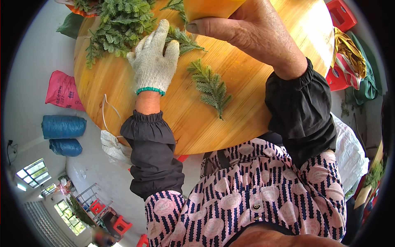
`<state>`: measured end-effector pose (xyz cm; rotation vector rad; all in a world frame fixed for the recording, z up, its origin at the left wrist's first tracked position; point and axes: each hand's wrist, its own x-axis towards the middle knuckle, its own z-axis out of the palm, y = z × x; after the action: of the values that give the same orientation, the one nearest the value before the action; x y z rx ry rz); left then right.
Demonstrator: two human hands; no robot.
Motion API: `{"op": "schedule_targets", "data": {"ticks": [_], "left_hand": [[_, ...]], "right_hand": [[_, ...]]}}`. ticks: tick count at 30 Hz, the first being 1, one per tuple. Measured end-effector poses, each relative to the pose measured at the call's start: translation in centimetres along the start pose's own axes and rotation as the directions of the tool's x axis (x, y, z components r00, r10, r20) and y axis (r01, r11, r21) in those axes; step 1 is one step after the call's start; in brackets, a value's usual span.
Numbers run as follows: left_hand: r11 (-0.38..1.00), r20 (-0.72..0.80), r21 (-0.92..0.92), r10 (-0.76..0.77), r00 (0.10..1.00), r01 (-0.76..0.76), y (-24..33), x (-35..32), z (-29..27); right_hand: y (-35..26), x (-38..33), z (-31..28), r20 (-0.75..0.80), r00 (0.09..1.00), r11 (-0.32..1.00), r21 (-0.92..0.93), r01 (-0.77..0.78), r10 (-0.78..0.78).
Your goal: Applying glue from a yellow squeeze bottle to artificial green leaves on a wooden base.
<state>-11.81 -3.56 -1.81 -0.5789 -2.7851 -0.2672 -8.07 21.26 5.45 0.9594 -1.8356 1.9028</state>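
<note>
From my remote seat I watch a round wooden table (247, 119) where fern-like green sprigs are being sorted. My left hand (153, 61), in a white knit glove with a green cuff, lies palm down on the table with its fingers spread, not clamped on anything, its fingertips resting on a sprig at the edge of the heap of greenery (117, 26) that fills the table's far left. My right hand (251, 29), bare, is raised above the table's far middle, fingers and thumb closed around an orange object (212, 7) cut off by the frame's top edge; what it is I cannot tell. A single loose sprig (210, 86) lies alone on the table, just right of the gloved hand and below the bare one, its long axis slanting from upper left, where the tip points, toward lower right, where the stem ends. The gloved hand is nearer to it. Beyond the table's left rim, on the floor, sit a pink sack (61, 90) and blue bundles (62, 126).
</note>
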Motion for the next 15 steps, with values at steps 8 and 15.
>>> {"op": "schedule_targets", "data": {"ticks": [8,15], "left_hand": [[0.999,-0.02,-0.044,0.016,1.0,-0.016,-0.3,0.2,0.2],[0.997,-0.072,-0.078,0.021,0.997,-0.027,-0.7,-0.2,-0.1]], "right_hand": [[-1.0,-0.1,-1.0,0.038,0.991,0.985,0.11,-0.133,0.13],[-4.7,0.7,-1.5,-0.144,0.891,0.902,0.108,-0.417,0.43]]}}
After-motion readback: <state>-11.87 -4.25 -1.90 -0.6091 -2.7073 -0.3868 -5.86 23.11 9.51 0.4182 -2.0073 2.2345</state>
